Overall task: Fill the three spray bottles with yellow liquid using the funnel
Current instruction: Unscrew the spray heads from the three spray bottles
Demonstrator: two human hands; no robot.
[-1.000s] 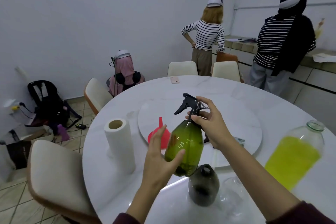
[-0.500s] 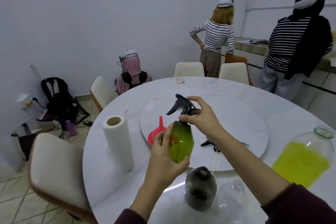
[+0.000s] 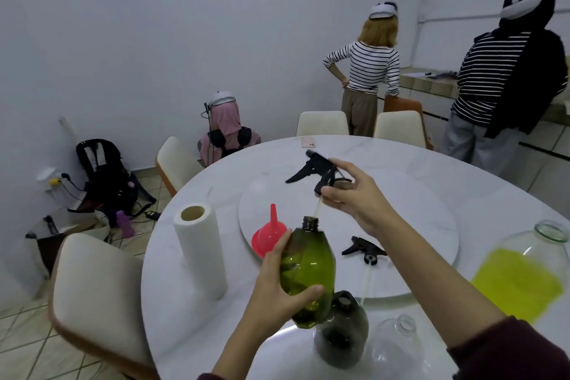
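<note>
At frame centre, the green bottle (image 3: pixel 308 274) is gripped by the left hand (image 3: pixel 277 290), its spray head (image 3: pixel 320 168) held lifted off by the right hand (image 3: pixel 354 197); no bottle is filled yet.

Dim, bluish light — edges warped, blurred

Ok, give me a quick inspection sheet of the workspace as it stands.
Surface: round white table with turntable.
Job's things: green bottle uncapped; dark bottle and clear bottle open; red funnel upside down; jar of yellow liquid.
Clutter: paper towel roll, spare spray head, phone.
Grippers: left hand holds green bottle; right hand lifts spray head.
Cables: on floor by backpack.
Surroundings: three people, chairs.
</note>
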